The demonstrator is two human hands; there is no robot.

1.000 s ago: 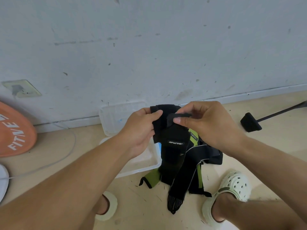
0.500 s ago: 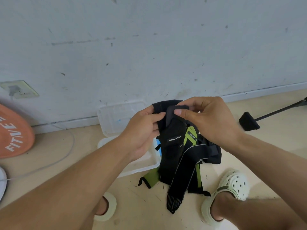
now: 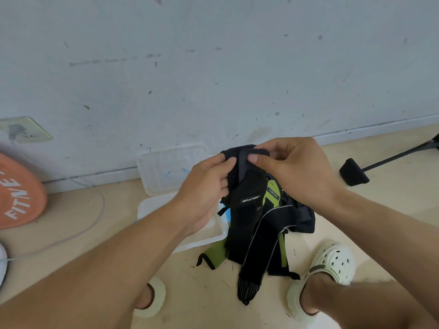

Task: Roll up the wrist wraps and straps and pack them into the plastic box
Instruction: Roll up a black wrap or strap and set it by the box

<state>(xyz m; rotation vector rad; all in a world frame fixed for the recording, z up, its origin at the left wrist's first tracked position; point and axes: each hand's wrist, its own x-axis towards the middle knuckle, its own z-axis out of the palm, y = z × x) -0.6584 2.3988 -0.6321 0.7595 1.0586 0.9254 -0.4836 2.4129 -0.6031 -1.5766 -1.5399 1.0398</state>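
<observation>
While two pale clogs (image 3: pixel 330 269) stand on the floor (image 3: pixel 99 210) nearest the camera, black-and-green straps (image 3: pixel 273 238) lie piled between them and the plastic box (image 3: pixel 213 231). Above the pile, left hand (image 3: pixel 206 186) and right hand (image 3: pixel 297 172) pinch the top of a black wrist wrap (image 3: pixel 247 200), fingers curled; it hangs down. Lid (image 3: pixel 166 172) leans at the wall (image 3: pixel 213 67).

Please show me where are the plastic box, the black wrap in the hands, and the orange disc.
box (image 3: pixel 215 237), head view, near rim.
wrap (image 3: pixel 247 195), head view, logo area below the hands.
disc (image 3: pixel 21 195), head view, lettered face.
</observation>
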